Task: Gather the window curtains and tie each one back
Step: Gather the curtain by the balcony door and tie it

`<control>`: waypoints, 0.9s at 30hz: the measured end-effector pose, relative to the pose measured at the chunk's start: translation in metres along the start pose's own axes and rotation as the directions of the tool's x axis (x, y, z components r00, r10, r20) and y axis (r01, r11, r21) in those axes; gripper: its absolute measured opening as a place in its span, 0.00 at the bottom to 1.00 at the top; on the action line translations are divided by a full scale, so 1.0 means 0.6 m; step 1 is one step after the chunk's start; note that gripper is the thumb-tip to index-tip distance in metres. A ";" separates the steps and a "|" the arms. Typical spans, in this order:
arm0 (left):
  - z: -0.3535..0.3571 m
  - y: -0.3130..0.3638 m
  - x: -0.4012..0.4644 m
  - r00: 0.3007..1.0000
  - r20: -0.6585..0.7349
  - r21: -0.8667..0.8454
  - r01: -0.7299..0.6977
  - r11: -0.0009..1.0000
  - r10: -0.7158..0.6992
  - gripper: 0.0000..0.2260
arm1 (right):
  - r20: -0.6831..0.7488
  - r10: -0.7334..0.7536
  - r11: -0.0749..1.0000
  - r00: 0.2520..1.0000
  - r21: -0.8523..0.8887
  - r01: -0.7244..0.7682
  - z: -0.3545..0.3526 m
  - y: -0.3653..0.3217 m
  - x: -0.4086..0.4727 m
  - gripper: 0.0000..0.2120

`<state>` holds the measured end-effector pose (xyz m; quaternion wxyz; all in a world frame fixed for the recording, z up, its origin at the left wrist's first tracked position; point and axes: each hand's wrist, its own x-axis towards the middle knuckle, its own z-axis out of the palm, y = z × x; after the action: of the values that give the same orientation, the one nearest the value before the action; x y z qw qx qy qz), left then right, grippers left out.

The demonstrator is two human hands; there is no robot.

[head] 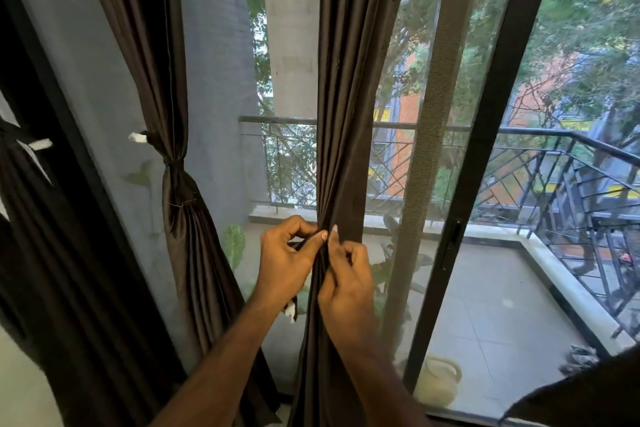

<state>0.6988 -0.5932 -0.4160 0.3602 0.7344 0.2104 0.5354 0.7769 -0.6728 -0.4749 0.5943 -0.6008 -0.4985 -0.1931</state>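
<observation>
The left hand (285, 255) has its fingers curled around a thin dark tie strap (304, 242), and its thumb presses the strap against the middle curtain (349, 97). The loose end of the strap, with a bit of white on it, hangs down under that hand's wrist. The right hand (346, 282) is just beside it, touching the same spot, and it pinches the brown cloth between its thumb and curled fingers. Both hands meet at the bunched part of the middle curtain, which hangs straight down in front of the window in long folds. It is squeezed narrow where the hands hold it. To the left hangs another brown curtain (180, 184), and this one is already tied in at its middle with a dark band, with a small white tab (138, 137) sticking out next to the knot. Behind the curtains is a mesh screen (429, 135) and a dark sliding door frame (485, 149). Outside there is a balcony with a black metal railing (571, 156), a tiled floor, green plants and trees.
</observation>
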 end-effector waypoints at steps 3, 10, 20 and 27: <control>0.000 0.002 -0.003 0.999 0.029 -0.042 0.029 0.999 -0.028 0.08 | -0.007 0.051 0.998 0.999 0.044 -0.050 0.005 0.005 -0.004 0.23; -0.005 0.000 0.000 0.995 0.080 -0.113 0.069 0.991 -0.060 0.09 | 0.049 0.005 0.998 0.999 -0.055 -0.003 0.011 0.007 -0.009 0.16; 0.001 0.012 0.007 0.996 0.067 -0.120 0.069 0.990 -0.061 0.11 | 0.096 0.001 0.972 0.995 -0.234 0.022 0.003 -0.022 -0.004 0.12; -0.019 0.014 0.008 0.999 0.007 -0.015 0.039 0.999 -0.039 0.13 | 0.161 -0.055 0.998 0.985 0.047 0.048 0.000 -0.004 -0.011 0.16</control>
<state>0.6888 -0.5918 -0.4050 0.3768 0.7292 0.2194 0.5274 0.7717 -0.6756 -0.4792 0.5593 -0.5888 -0.5644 -0.1480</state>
